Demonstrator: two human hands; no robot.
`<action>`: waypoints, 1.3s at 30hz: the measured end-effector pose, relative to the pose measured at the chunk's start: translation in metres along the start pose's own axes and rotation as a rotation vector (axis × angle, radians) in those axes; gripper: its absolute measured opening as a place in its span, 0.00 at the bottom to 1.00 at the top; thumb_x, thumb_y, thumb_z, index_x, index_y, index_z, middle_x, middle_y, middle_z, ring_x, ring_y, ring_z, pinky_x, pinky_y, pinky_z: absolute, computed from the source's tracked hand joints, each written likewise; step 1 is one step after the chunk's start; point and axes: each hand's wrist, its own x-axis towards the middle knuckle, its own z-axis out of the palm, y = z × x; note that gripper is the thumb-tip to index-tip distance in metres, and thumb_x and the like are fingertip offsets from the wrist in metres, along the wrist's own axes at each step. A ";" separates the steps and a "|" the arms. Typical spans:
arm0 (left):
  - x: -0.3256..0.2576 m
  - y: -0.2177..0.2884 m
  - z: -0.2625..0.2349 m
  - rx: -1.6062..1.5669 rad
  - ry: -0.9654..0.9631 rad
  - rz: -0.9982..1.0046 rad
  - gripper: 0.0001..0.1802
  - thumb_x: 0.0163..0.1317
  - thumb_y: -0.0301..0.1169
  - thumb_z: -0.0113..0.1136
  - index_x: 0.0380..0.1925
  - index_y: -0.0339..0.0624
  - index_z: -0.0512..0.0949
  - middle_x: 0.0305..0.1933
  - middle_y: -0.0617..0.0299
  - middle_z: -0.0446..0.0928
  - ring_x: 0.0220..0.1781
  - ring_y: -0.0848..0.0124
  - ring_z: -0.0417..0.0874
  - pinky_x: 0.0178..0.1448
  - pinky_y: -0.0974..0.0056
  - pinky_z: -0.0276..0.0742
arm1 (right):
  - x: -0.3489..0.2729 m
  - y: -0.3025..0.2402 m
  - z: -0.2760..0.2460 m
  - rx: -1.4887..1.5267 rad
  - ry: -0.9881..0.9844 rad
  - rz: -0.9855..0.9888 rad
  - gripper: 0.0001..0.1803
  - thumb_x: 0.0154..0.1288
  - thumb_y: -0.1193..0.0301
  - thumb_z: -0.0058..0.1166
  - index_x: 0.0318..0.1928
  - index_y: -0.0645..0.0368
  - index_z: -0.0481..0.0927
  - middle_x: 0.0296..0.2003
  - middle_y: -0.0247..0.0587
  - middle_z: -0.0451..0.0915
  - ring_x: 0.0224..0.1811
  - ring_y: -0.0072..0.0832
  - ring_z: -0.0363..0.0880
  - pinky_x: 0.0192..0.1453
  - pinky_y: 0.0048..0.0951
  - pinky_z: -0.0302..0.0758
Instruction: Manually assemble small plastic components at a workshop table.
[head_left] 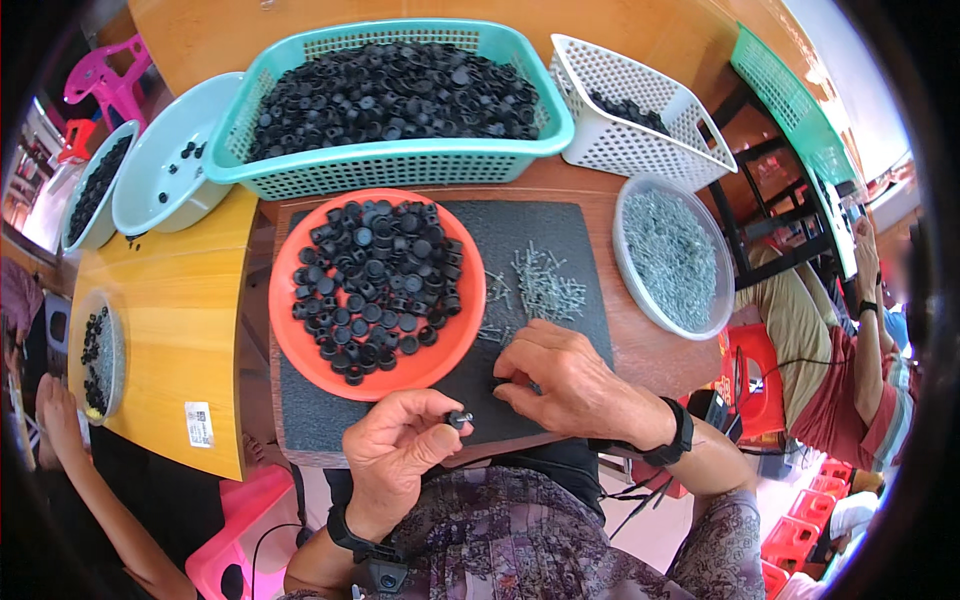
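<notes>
My left hand (395,450) pinches a small black plastic cap (459,418) between thumb and fingertips, just in front of the red-orange bowl (283,335). That bowl holds many similar black caps (375,265). My right hand (570,382) rests low over the dark mat (500,225), its fingers curled in; what they hold, if anything, is hidden. Beyond its knuckles a loose pile of small metal screws (548,285) lies on the mat, with a few stray ones beside the bowl.
Behind the bowl stands a turquoise basket (390,160) heaped with black parts. A white basket (640,145) and a round tub (622,250) of screws are at right. At left, a yellow table (165,330) bears pale basins (125,205). Other people sit on both sides.
</notes>
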 end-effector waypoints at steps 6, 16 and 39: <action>0.005 -0.006 0.005 0.023 0.016 -0.004 0.17 0.54 0.30 0.67 0.37 0.29 0.74 0.31 0.54 0.79 0.29 0.73 0.80 0.33 0.72 0.78 | -0.005 0.004 0.013 -0.249 0.083 -0.034 0.08 0.44 0.77 0.59 0.29 0.61 0.76 0.25 0.42 0.71 0.31 0.40 0.71 0.32 0.37 0.72; 0.009 -0.010 0.014 0.010 0.001 -0.028 0.15 0.54 0.27 0.66 0.38 0.30 0.75 0.32 0.54 0.79 0.29 0.73 0.79 0.33 0.72 0.77 | -0.013 0.005 0.012 -0.146 0.139 -0.063 0.12 0.43 0.77 0.62 0.32 0.62 0.76 0.28 0.43 0.70 0.32 0.37 0.71 0.33 0.34 0.71; 0.012 0.000 0.040 0.167 -0.050 -0.004 0.12 0.53 0.20 0.65 0.38 0.31 0.77 0.32 0.62 0.77 0.31 0.79 0.77 0.34 0.76 0.73 | -0.049 0.005 0.015 1.485 0.237 0.508 0.14 0.56 0.81 0.58 0.45 0.65 0.78 0.34 0.31 0.77 0.35 0.15 0.74 0.41 0.16 0.73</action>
